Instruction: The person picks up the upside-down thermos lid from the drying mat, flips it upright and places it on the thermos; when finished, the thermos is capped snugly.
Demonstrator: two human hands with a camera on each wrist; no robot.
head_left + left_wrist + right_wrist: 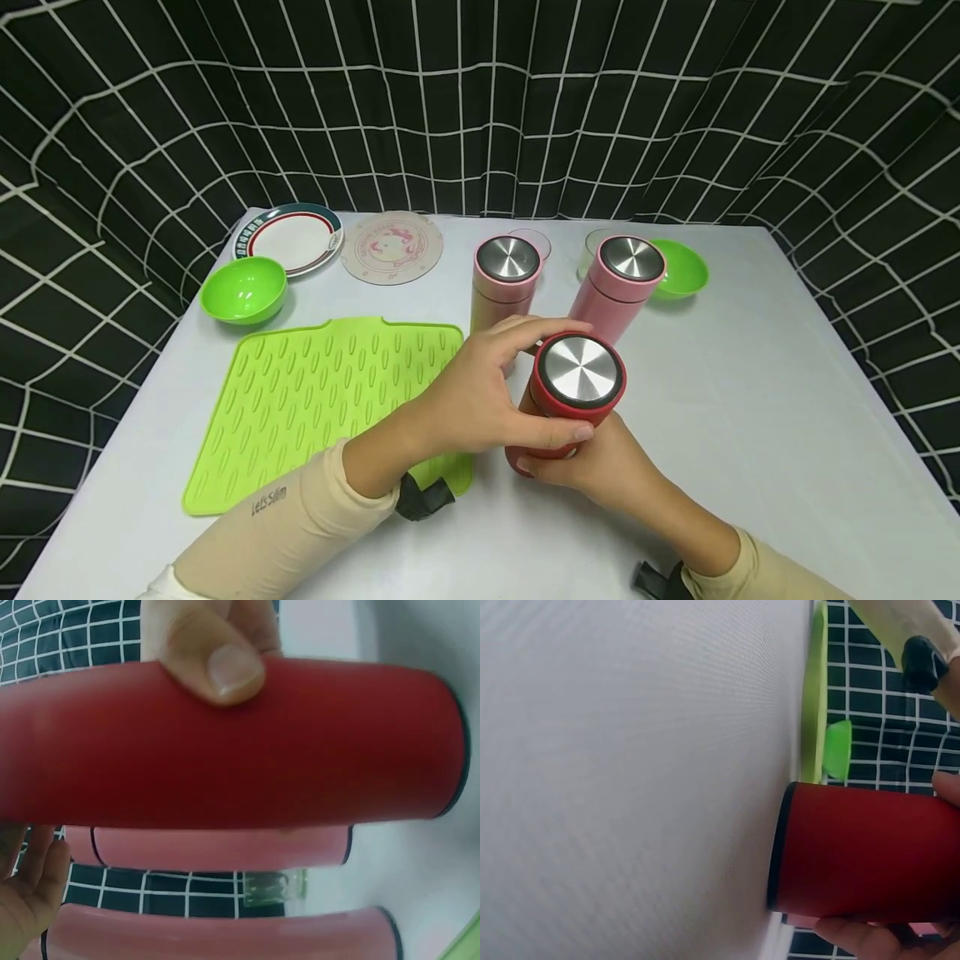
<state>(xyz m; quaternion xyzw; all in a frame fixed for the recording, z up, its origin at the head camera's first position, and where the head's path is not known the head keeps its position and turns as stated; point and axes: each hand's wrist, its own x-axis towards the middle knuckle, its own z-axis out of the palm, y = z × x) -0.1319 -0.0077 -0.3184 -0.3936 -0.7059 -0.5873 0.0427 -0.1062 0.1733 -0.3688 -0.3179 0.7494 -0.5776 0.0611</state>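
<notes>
Red thermos (570,392) is standing upright on the white bench (750,400), near the front and just right of centre, and you are holding it between both hands. Its long axis is running straight up from the bench; the right wrist view is showing its base (780,851) flat against the bench surface, so it is not tilted in any way you can see. The steel-topped lid (581,371) is facing up toward you.

Your left hand (480,400) is coming in from the left and wrapping the upper part of the body just under the lid, with the thumb (217,664) pressing on the red wall. Your right hand (600,467) is gripping lower down from the near right side, fingers curling round the body near its foot. Both hands are closed on the thermos, left one higher, right one lower, so neither is nearer than the other.

Two pink thermoses are standing just beyond it: one (506,283) to the far left, one (618,287) to the far right, both close but apart from the red one. The green silicone mat (315,400) is lying to the left, under your left forearm.
</notes>
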